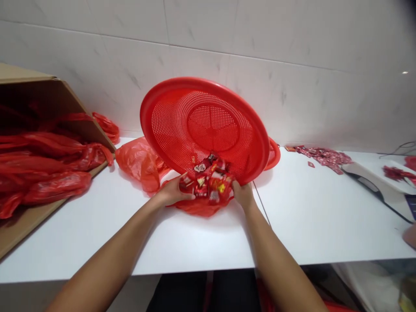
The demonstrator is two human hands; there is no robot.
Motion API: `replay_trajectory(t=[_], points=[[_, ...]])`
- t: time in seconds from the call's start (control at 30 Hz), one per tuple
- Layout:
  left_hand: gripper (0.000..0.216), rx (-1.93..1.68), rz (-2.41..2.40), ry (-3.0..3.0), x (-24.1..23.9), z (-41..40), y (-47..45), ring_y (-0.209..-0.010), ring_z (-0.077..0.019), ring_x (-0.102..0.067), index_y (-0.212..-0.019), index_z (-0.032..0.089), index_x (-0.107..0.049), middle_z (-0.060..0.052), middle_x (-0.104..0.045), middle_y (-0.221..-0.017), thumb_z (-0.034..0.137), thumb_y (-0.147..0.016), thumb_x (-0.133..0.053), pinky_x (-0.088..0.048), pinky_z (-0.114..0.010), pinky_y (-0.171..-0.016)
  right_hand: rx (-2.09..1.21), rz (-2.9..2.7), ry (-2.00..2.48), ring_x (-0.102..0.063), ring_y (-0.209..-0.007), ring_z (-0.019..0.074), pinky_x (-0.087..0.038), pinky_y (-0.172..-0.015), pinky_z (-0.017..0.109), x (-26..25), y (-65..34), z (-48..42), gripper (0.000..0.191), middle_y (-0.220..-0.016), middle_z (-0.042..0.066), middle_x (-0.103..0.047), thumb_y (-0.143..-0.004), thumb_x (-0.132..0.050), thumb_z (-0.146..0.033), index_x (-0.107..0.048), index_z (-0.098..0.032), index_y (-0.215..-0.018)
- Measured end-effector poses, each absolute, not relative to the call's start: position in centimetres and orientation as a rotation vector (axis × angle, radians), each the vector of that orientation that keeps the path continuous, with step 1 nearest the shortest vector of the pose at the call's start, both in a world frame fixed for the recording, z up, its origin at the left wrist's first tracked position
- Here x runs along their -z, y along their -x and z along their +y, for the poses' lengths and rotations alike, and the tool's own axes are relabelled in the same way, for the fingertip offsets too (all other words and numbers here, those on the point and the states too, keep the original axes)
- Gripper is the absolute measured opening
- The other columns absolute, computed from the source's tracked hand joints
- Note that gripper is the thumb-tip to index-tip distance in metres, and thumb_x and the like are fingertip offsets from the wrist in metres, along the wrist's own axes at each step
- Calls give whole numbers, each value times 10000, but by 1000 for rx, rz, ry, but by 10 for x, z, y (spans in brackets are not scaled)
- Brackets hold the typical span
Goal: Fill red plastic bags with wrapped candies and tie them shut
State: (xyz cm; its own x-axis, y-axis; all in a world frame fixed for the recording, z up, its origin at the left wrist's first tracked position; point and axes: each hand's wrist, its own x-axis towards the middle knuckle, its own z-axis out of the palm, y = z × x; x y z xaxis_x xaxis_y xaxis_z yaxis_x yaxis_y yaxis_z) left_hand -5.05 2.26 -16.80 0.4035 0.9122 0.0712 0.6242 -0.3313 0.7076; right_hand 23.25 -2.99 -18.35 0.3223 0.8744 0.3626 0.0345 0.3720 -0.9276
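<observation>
A large red colander (211, 125) is tipped on its side with its mouth facing me. Wrapped candies in mostly red wrappers (201, 184) are heaped over its lower rim and in the mouth of a thin red plastic bag (201, 210) just below. My left hand (173, 190) grips the bag's edge at the left of the candies, thumb stretched toward them. On the right, my right hand (242, 195) is closed at the bag's edge close against the colander rim; its fingertips are partly hidden.
A cardboard box (76, 102) full of red plastic bags (55, 160) lies open at left. Another crumpled red bag (138, 162) sits beside the colander. A second red basket (273, 154) is behind it. Small red packets (325, 158) and a white tray (373, 182) lie right, near another person's hand (410, 236).
</observation>
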Motion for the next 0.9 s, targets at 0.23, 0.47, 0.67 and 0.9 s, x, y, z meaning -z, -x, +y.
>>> replay_trajectory(t=[0.23, 0.47, 0.67, 0.9], points=[[781, -646, 1172, -1763, 161, 20, 45, -1194, -294, -725, -1374, 243, -630, -99, -753, -1300, 508, -683, -879, -592, -423, -1007, -511, -1160, 1042, -625, -1287, 286, -440, -1182, 471, 195, -236, -25, 281, -1228, 81, -749, -792, -697, -368, -747, -234, -1034], [627, -736, 1506, -1923, 170, 16, 34, -1197, -321, -712, -1311, 223, -670, -89, -738, -1327, 600, -814, -733, -564, -427, -1024, -613, -959, 1053, -625, -1266, 287, -563, -1016, 429, 182, -224, -37, 263, -1160, 74, -759, -794, -689, -381, -706, -257, -1026], [554, -782, 1636, -2011, 170, 8, 23, -1172, -300, -710, -1338, 196, -663, -103, -733, -1321, 560, -926, -602, -542, -437, -1043, -362, -654, 1070, -679, -1149, 302, -568, -1001, 444, 180, -234, -38, 308, -1139, 104, -747, -804, -677, -391, -706, -196, -1040], [391, -1010, 1552, -2107, 169, 5, 21, -1184, -273, -687, -1176, 214, -727, -72, -756, -1247, 495, -969, -551, -506, -421, -1087, 51, -202, 899, -660, -1232, 302, -608, -980, 529, 158, -307, -28, 216, -1156, 99, -652, -860, -412, -376, -525, -279, -1016]])
